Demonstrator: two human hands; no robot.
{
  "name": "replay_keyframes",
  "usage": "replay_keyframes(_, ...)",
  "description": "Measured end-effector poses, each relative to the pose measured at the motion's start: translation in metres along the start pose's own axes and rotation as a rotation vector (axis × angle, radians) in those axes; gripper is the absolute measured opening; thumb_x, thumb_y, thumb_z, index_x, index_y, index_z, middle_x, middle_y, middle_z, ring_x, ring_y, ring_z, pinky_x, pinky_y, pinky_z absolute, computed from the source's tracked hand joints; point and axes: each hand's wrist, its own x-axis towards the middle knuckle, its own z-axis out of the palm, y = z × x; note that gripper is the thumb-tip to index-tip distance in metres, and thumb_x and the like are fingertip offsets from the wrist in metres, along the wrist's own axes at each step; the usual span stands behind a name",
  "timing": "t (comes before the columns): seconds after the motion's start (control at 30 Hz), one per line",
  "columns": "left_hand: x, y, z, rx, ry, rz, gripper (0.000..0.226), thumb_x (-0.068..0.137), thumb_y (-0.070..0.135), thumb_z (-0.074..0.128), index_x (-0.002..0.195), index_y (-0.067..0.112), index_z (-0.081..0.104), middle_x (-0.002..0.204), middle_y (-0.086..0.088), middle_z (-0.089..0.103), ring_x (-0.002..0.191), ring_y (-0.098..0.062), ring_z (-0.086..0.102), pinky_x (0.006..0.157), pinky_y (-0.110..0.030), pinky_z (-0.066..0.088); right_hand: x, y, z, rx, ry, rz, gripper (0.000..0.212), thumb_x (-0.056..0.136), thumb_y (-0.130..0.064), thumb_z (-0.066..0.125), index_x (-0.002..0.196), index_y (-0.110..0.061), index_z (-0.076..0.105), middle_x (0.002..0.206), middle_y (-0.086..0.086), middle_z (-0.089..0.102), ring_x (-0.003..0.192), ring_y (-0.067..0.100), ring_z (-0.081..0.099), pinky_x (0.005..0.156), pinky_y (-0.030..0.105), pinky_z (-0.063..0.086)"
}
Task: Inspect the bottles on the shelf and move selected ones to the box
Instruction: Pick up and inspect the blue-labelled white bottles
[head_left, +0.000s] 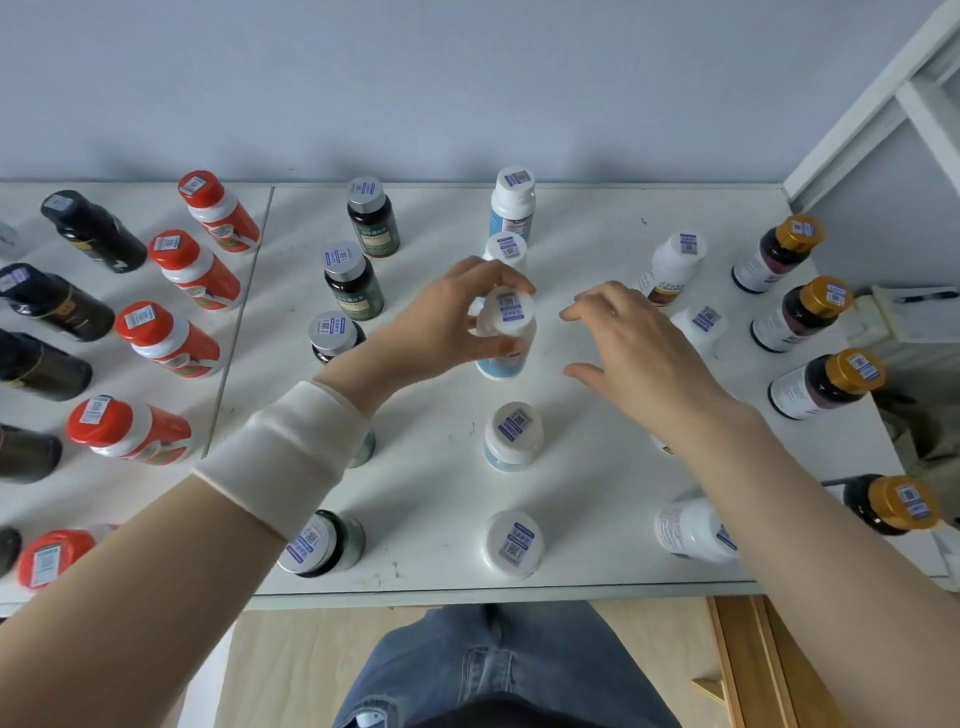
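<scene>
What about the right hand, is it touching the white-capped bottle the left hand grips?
Apart. The head view shows bare shelf between the right hand and the white-capped bottle; only the left hand grips that bottle, by its cap.

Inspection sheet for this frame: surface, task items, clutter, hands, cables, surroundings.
Surface: white shelf, scuffed, seam at left.
Job's things: bottles in columns, stickers on caps; red-capped bottles left, gold-capped bottles right; box not in view.
Clutter: white object past the right edge, unclear.
Grippers: left hand grips white-capped bottle by its cap; right hand open beside it, not touching it.
Cables: nothing seen.
Surroundings: grey-blue wall, white frame at right.
</scene>
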Motion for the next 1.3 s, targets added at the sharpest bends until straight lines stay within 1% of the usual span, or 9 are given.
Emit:
replay_keyframes(0.2,0.010,-0.025,0.021,0.110,-0.040,-0.026,0.049,0.072,0.011,0.077,0.116,0.012,0.055,0.113,0.002,0.046,0.107,-0.021,0.052,0.094,-0.042,0.048,0.010,0.003,0.003,-0.110,-0.120,0.036,0.051,0.084,-0.026,0.064,0.128,-0.009,0.045,0.123,0.013,0.047,0.112,0.032,0.047,0.094,0.041,0.040)
replay_keyframes(0.5,0.011,-0.030,0.023,0.153,-0.015,0.016,0.060,0.073,0.021,0.077,0.125,0.011,0.048,0.120,-0.002,0.047,0.112,-0.016,0.051,0.099,-0.034,0.043,0.023,0.012,-0.003,-0.073,-0.120,0.024,0.050,0.084,-0.028,0.064,0.128,-0.010,0.046,0.123,0.013,0.048,0.113,0.032,0.047,0.094,0.041,0.040)
replay_keyframes(0.67,0.028,-0.017,-0.007,0.272,0.231,0.188,0.048,0.076,0.029,0.075,0.115,0.009,0.055,0.108,0.001,0.052,0.096,-0.009,0.053,0.086,-0.026,0.049,0.041,0.020,-0.010,-0.046,-0.116,-0.002,0.051,0.086,-0.031,0.061,0.130,-0.012,0.045,0.125,0.011,0.047,0.115,0.031,0.046,0.092,0.038,0.038)
replay_keyframes(0.83,0.067,-0.028,-0.006,0.515,0.127,-0.082,0.058,0.078,0.032,0.072,0.127,0.018,0.046,0.122,-0.009,0.046,0.115,-0.026,0.045,0.096,-0.038,0.040,0.067,0.025,-0.004,-0.070,-0.167,-0.021,0.050,0.088,-0.034,0.058,0.131,-0.014,0.043,0.124,0.010,0.046,0.115,0.029,0.045,0.090,0.036,0.038)
replay_keyframes(0.93,0.076,-0.033,0.000,0.467,0.094,-0.153,0.050,0.081,0.028,0.069,0.124,0.017,0.046,0.116,-0.010,0.048,0.103,-0.027,0.051,0.088,-0.037,0.044,0.075,0.029,0.001,-0.040,-0.186,-0.006,0.045,0.090,-0.032,0.055,0.130,-0.013,0.044,0.126,0.010,0.046,0.117,0.029,0.045,0.090,0.035,0.038)
replay_keyframes(1.03,0.073,-0.030,-0.007,0.291,0.209,-0.176,0.040,0.083,0.020,0.067,0.119,0.015,0.050,0.114,-0.004,0.053,0.098,-0.021,0.056,0.086,-0.032,0.048,0.078,0.033,0.008,0.221,-0.136,0.083,0.046,0.091,-0.032,0.052,0.132,-0.012,0.043,0.129,0.010,0.048,0.116,0.027,0.050,0.093,0.035,0.039)
replay_keyframes(1.1,0.064,-0.024,-0.015,-0.036,0.251,-0.217,0.034,0.083,0.022,0.066,0.114,0.021,0.051,0.110,0.006,0.056,0.094,-0.012,0.059,0.083,-0.028,0.051,0.078,0.032,0.008,0.581,-0.090,0.219,0.048,0.092,-0.036,0.048,0.135,-0.016,0.040,0.129,0.005,0.050,0.107,0.022,0.057,0.092,0.033,0.045)
replay_keyframes(1.2,0.046,-0.009,-0.017,-0.595,0.272,-0.198,0.029,0.081,0.022,0.060,0.108,0.025,0.050,0.106,0.005,0.058,0.089,-0.005,0.063,0.081,-0.029,0.055,0.075,0.023,0.003,1.223,-0.157,0.330,0.040,0.090,-0.038,0.048,0.126,-0.021,0.042,0.116,0.010,0.056,0.079,0.018,0.066,0.069,0.028,0.056)
replay_keyframes(1.3,0.032,-0.004,-0.012,-0.688,0.277,-0.178,0.035,0.081,0.029,0.061,0.113,0.025,0.049,0.106,0.003,0.059,0.091,-0.006,0.062,0.081,-0.030,0.054,0.065,0.019,-0.001,1.545,-0.175,0.272,0.037,0.076,-0.034,0.058,0.108,-0.020,0.047,0.098,0.010,0.058,0.063,0.016,0.065,0.056,0.023,0.052)
